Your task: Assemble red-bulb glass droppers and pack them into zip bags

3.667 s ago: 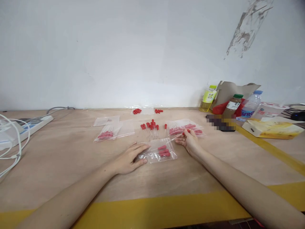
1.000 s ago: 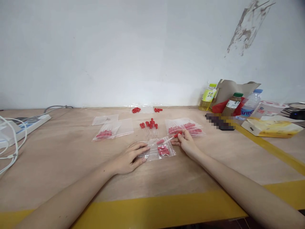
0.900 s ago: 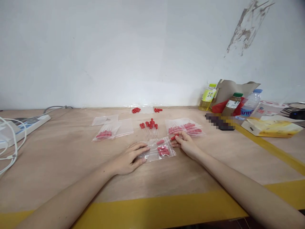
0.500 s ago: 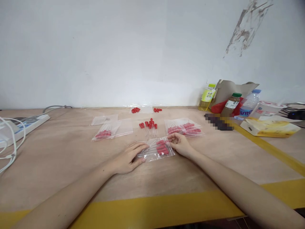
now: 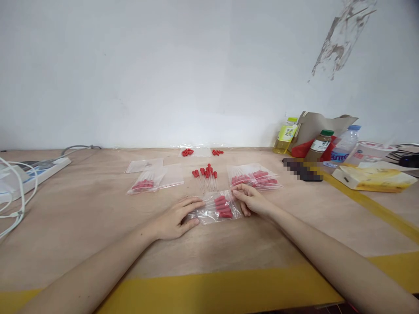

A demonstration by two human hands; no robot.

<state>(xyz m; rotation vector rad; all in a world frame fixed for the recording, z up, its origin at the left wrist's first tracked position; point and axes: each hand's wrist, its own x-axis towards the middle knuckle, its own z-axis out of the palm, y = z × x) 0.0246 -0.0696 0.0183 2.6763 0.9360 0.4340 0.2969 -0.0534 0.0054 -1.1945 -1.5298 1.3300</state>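
A clear zip bag point(image 5: 209, 214) lies flat on the table in front of me, holding several glass droppers with red rubber bulbs point(image 5: 223, 206), bulbs to the right. My left hand point(image 5: 176, 219) rests on the bag's left end, fingers stretched and the thumb apart from them. At the bag's upper right corner, my right hand point(image 5: 250, 199) pinches the edge between thumb and forefinger, its other fingers curled below. Just beyond the bag is a bunch of loose droppers point(image 5: 206, 172). Filled bags point(image 5: 253, 176) lie overlapping behind my right hand.
Left of centre lie another filled bag point(image 5: 144, 183) and flat bags point(image 5: 170, 175). Loose red bulbs point(image 5: 187, 152) sit near the wall. A power strip point(image 5: 49, 172) with white cables is at far left; bottles point(image 5: 319, 146), a tissue pack point(image 5: 375, 178) and a pixelated dark object point(image 5: 303, 169) stand right.
My right hand's lower fingers have come down beside the bag's right edge, while thumb and forefinger stay at its corner. My left hand has barely moved. The view has shifted slightly.
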